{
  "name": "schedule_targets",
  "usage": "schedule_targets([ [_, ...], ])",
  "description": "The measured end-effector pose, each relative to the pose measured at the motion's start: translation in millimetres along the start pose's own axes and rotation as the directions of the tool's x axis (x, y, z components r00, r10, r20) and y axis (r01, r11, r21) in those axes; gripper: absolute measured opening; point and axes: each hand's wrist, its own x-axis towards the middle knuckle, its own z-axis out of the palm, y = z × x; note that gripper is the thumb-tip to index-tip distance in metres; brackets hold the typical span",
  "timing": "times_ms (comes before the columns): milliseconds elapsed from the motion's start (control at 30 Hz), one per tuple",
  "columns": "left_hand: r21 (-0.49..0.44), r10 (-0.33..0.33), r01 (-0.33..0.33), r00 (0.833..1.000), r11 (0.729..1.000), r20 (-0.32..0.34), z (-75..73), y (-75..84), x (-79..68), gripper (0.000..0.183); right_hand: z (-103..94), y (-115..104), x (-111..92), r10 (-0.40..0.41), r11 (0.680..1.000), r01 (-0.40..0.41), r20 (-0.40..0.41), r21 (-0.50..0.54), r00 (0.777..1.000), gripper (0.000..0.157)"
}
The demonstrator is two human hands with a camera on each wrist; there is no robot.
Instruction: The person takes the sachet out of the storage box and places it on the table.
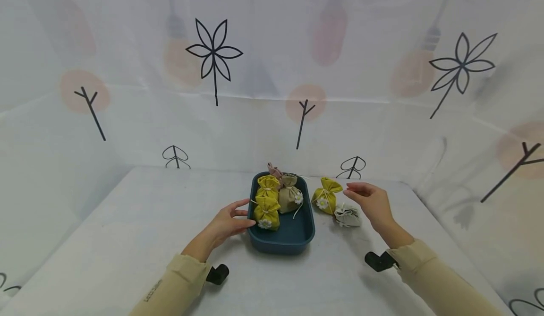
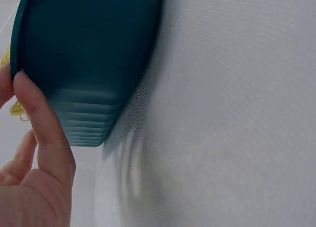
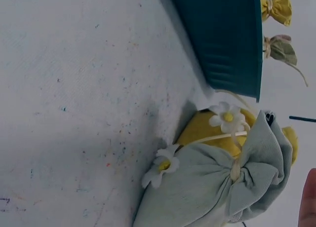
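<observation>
In the head view, the left hand [image 1: 225, 220] pinches the left rim of the blue tub [image 1: 281, 247], which holds two yellow pouches [image 1: 267, 211], a tan pouch [image 1: 289, 199] and a pink pouch [image 1: 274, 170]. Right of the tub sit a third yellow pouch [image 1: 326, 194] and a grey pouch [image 1: 348, 216]; farther right, the right hand [image 1: 374, 206] hovers, grasping nothing.

The left wrist view shows digits at the tub's rim.

In the right wrist view, a barely visible fingertip seems clear of the grey pouch beside the tub.

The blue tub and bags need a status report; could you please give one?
Left hand gripping blue tub by the rim. Right hand empty, near grey bag. Four bags inside tub. Possibly in the way: yellow bag outside, nearer tub.
</observation>
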Motion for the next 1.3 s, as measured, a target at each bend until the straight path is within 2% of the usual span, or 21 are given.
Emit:
schedule_targets([
  [67,0.003,0.001,-0.001,1.000,1.000,0.000,-0.6,-0.3,0.3,0.071,4.4,16.8,10.1,-0.023,0.999,0.023,0.004,0.029,1.000,0.046],
  [167,0.004,0.002,-0.002,1.000,1.000,0.002,-1.1,-0.4,0.1,0.071,0.4,-36.0,-13.7,-0.016,0.997,0.012,0.044,0.081,0.999,0.041],
  [267,0.008,0.000,0.000,1.000,1.000,0.005,-1.1,-1.0,-0.3,0.071,-2.2,-84.8,-35.9,0.013,0.996,-0.020,0.079,0.086,0.997,0.040],
  [367,0.008,-0.005,0.005,1.000,1.000,0.003,-0.8,-1.7,0.3,0.071,-1.1,-105.2,-44.3,0.036,0.997,-0.042,0.100,0.061,0.994,0.039],
  [767,0.006,-0.011,0.011,1.000,1.000,-0.014,-0.5,-0.6,0.4,0.069,17.9,-115.4,-38.7,0.057,0.995,-0.068,0.132,0.076,0.990,0.036],
  [1300,0.015,-0.006,0.006,1.000,1.000,-0.012,-1.8,-1.8,2.6,0.070,40.0,-133.4,-28.3,0.013,0.997,-0.027,0.185,0.073,0.983,0.036],
])
